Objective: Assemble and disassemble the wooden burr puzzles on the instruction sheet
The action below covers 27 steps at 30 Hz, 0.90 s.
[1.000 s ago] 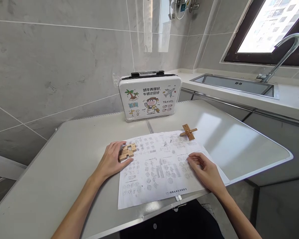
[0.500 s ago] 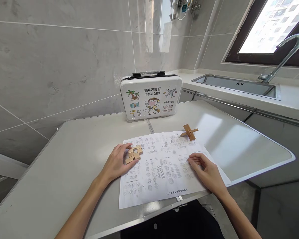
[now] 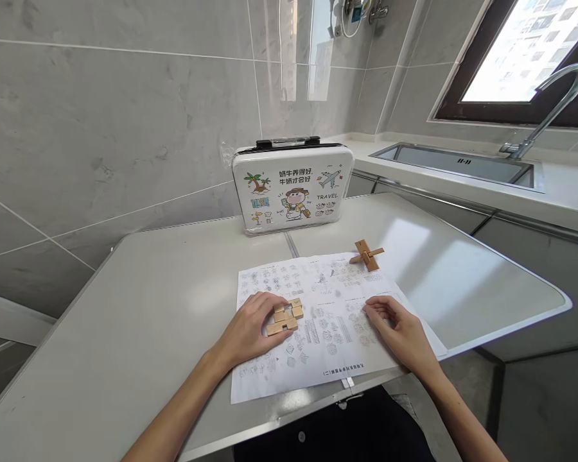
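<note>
My left hand [image 3: 250,326] grips a light wooden interlocking puzzle [image 3: 284,318], its thumb and fingers at opposite sides of the blocky pieces. A small gap shows in the middle of the puzzle, which is over the left half of a printed white sheet [image 3: 313,378]. On the right half of that sheet rests my right hand [image 3: 399,330], fingers loosely curled and thumb tip close to the index fingertip, with nothing seen between them. Beyond it, at the sheet's far right edge, lies a darker brown cross-shaped wooden puzzle [image 3: 367,255].
A white case [image 3: 293,192] with cartoon prints and a black handle stands at the back of the pale folding table [image 3: 139,308], before a grey tiled wall. To the right is a counter with a sink [image 3: 453,163] and a curved faucet [image 3: 553,109].
My left hand has moved the light wooden puzzle to the right and toward me over the sheet. My right hand and the cross-shaped puzzle have stayed in place.
</note>
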Each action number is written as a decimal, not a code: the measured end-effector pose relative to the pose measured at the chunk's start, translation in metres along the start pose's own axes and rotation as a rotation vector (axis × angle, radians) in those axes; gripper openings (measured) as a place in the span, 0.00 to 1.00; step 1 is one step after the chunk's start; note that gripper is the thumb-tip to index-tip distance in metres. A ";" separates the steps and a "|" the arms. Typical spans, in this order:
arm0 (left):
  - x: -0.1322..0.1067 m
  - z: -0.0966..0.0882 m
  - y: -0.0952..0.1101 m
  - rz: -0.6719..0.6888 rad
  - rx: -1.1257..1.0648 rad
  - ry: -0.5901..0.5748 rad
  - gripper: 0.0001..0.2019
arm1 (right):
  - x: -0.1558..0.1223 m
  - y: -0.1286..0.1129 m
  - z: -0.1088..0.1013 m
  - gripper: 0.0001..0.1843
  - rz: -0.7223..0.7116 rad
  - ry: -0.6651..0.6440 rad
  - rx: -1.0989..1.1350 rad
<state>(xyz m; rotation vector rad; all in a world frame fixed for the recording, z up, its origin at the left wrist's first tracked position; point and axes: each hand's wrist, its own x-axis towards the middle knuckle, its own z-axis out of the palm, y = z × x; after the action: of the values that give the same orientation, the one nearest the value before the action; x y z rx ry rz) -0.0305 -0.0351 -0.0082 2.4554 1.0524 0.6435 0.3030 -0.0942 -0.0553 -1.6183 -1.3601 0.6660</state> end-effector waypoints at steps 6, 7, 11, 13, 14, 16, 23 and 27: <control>0.000 0.000 0.001 -0.004 0.048 -0.048 0.18 | 0.000 0.000 0.000 0.18 -0.005 0.000 -0.009; 0.000 -0.001 0.001 -0.002 0.053 -0.054 0.19 | 0.000 0.000 0.000 0.18 -0.007 0.001 -0.008; -0.001 -0.004 0.001 0.015 0.050 -0.076 0.26 | 0.000 0.002 0.000 0.17 -0.013 -0.003 -0.008; -0.002 -0.007 0.001 0.020 0.042 -0.086 0.28 | 0.000 0.003 0.000 0.17 -0.009 -0.006 -0.008; -0.002 -0.008 0.002 0.021 0.039 -0.094 0.29 | 0.000 0.003 0.000 0.17 -0.006 -0.006 -0.008; -0.002 -0.010 0.003 0.015 0.034 -0.116 0.30 | 0.000 0.002 0.000 0.17 -0.001 -0.007 -0.007; 0.000 -0.013 0.006 -0.015 -0.023 -0.140 0.19 | -0.001 -0.001 -0.001 0.16 -0.032 0.003 -0.048; -0.001 -0.011 0.003 -0.054 -0.030 -0.090 0.13 | -0.004 -0.013 0.002 0.15 -0.123 -0.058 -0.115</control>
<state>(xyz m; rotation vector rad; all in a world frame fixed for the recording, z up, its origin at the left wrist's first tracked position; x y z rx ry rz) -0.0350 -0.0357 0.0022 2.3975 1.0619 0.5230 0.2942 -0.0972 -0.0458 -1.6003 -1.5515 0.5748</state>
